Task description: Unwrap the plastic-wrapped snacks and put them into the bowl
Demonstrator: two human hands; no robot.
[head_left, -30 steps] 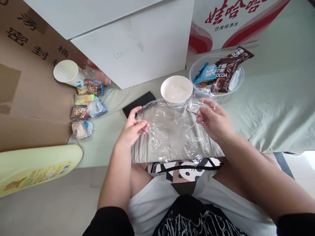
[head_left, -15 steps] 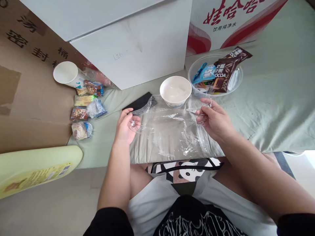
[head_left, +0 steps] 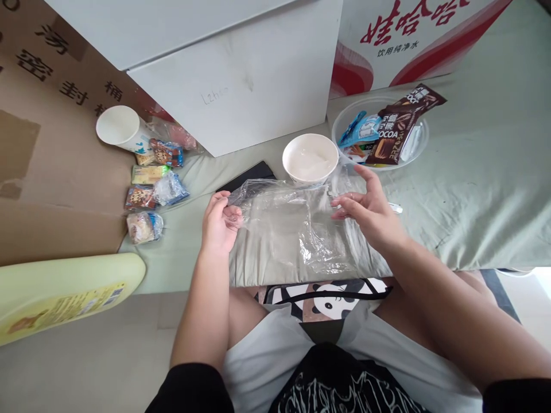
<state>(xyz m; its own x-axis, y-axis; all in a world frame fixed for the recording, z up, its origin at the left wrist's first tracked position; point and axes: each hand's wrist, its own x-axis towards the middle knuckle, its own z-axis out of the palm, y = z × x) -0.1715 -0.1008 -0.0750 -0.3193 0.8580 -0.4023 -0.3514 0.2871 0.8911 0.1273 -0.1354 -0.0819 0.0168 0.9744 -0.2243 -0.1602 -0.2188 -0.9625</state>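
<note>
A sheet of thin clear plastic film (head_left: 275, 223) hangs crinkled in front of me. Its left edge is pinched in my closed left hand (head_left: 220, 223). My right hand (head_left: 372, 209) is beside the film's right side, index finger stretched out and thumb apart, with nothing gripped that I can see. Just beyond the film stands a white paper bowl (head_left: 310, 158) with something whitish inside. Behind the right hand a small white object (head_left: 395, 208) lies on the cloth, partly hidden. A black phone-like slab (head_left: 247, 175) lies left of the bowl, partly behind the film.
A clear plastic tub (head_left: 424, 146) holds several snack packets at the right. To the left are a white paper cup (head_left: 118, 126) and several wrapped snacks (head_left: 141, 197). A white box (head_left: 241, 86) and a red-and-white carton (head_left: 400, 46) stand behind. A pale yellow bottle (head_left: 73, 292) is lower left.
My right hand has let go of the film's right edge and spread its fingers. The film's right side has dropped inward. A small white object now shows beside that hand.
</note>
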